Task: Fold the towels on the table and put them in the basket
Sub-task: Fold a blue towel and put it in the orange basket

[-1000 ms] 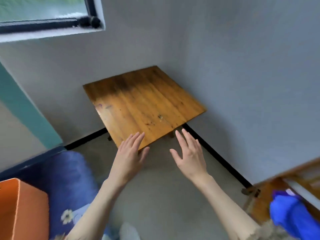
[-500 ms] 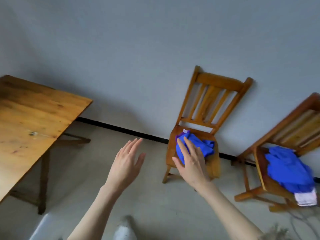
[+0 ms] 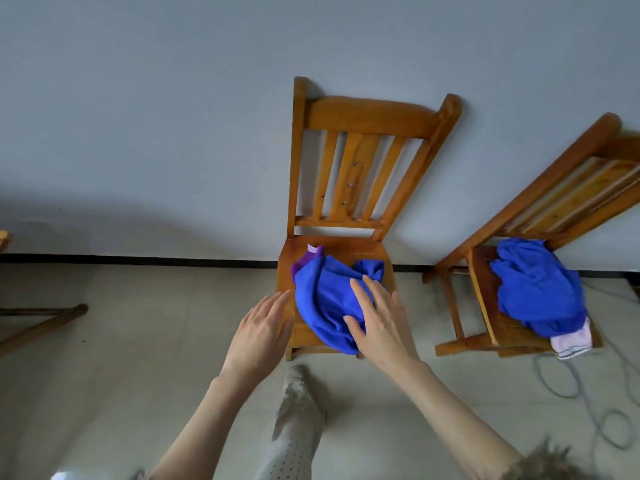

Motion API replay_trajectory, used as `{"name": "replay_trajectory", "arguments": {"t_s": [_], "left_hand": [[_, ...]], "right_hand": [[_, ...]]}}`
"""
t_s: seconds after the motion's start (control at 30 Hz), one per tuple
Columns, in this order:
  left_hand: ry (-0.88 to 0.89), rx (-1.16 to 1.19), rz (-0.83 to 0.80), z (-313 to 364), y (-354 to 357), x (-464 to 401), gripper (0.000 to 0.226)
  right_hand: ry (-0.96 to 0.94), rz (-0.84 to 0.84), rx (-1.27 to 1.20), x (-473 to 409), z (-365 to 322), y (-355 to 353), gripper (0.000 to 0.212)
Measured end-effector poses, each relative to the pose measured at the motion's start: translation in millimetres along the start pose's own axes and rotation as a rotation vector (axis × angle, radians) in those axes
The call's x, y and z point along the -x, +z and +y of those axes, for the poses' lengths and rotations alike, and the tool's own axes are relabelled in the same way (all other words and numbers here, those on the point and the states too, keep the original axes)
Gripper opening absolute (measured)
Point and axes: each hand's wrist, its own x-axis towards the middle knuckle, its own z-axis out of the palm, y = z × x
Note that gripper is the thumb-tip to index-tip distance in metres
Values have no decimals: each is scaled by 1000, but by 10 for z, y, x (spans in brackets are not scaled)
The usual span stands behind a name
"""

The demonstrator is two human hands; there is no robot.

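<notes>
A crumpled blue towel (image 3: pixel 325 299) lies on the seat of a wooden chair (image 3: pixel 360 168) against the wall, with a purple cloth (image 3: pixel 304 263) peeking out at its back left. My right hand (image 3: pixel 379 320) hovers over the towel's near right side with fingers straight, holding nothing. My left hand (image 3: pixel 261 329) is spread flat by the seat's front left corner, beside the towel. A second blue towel (image 3: pixel 536 289) lies heaped on another wooden chair (image 3: pixel 491 306) to the right, over a pale pink cloth (image 3: pixel 571 342). No basket is in view.
The table's leg (image 3: pixel 38 323) and edge (image 3: pixel 3 237) show at the far left. Grey cables (image 3: pixel 588 393) snake over the floor at the right. My leg in a dotted sock (image 3: pixel 294 410) stands just before the nearer chair.
The view has swung right, from the bare wooden table to the two chairs. Both hands have come close to the nearer chair, the right one now over its blue towel.
</notes>
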Motion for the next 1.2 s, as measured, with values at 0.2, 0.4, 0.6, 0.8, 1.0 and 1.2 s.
{"name": "replay_trajectory", "arguments": {"t_s": [0.2, 0.4, 0.6, 0.8, 1.0, 1.2], "left_hand": [[-16, -37, -126, -244, 405, -1016, 46], [-25, -119, -300, -617, 1018, -1690, 49], [-95, -136, -385, -942, 1642, -2039, 53], [-291, 106, -342, -1016, 2062, -2403, 69], [-390, 45, -223, -993, 2070, -2559, 47], [-380, 46, -452, -976, 2048, -2771, 55]], "right_hand": [[58, -136, 16, -892, 463, 400, 58], [135, -274, 45, -1376, 944, 993, 59], [163, -363, 62, -1626, 1366, 1744, 60], [187, -423, 45, -1681, 1560, 2282, 58], [201, -283, 82, -1812, 1632, 2279, 16], [193, -228, -138, -1865, 1634, 2148, 2]]}}
